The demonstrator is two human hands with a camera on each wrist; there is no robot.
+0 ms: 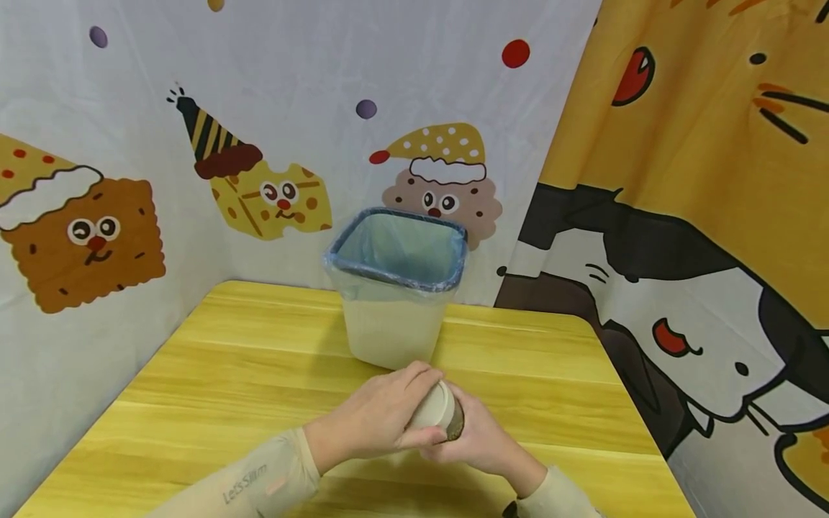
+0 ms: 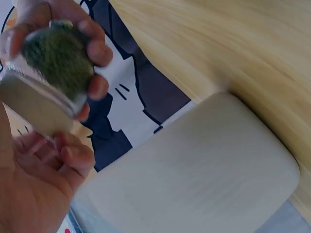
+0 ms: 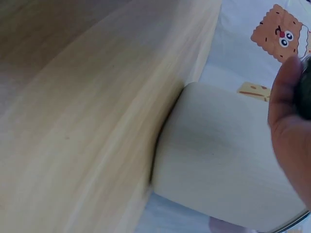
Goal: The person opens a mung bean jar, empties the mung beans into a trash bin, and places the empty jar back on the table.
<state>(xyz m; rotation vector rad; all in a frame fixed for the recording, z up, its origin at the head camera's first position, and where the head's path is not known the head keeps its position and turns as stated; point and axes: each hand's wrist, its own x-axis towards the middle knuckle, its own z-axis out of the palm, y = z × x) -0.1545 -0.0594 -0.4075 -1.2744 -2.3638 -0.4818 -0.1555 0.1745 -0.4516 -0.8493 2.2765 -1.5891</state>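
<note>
Both hands are on a small clear jar (image 2: 60, 60) with dark green, moss-like contents and a beige lid (image 1: 432, 409). My left hand (image 1: 382, 414) holds the lid, its fingers and thumb curled about the rim. From the other side my right hand (image 1: 482, 435) grips the jar's body, fingers wrapped around it in the left wrist view. The lid sits on the jar, which is tilted, above the table in front of the bin. In the right wrist view only the thumb side of the right hand and a dark edge of the jar show.
A whitish bin (image 1: 395, 324) with a blue-rimmed clear bag liner (image 1: 350, 266) stands just beyond the hands. It rests on a yellow wood-grain table (image 1: 259, 360). Cartoon-printed curtains (image 1: 291, 65) hang behind and along the sides of the table.
</note>
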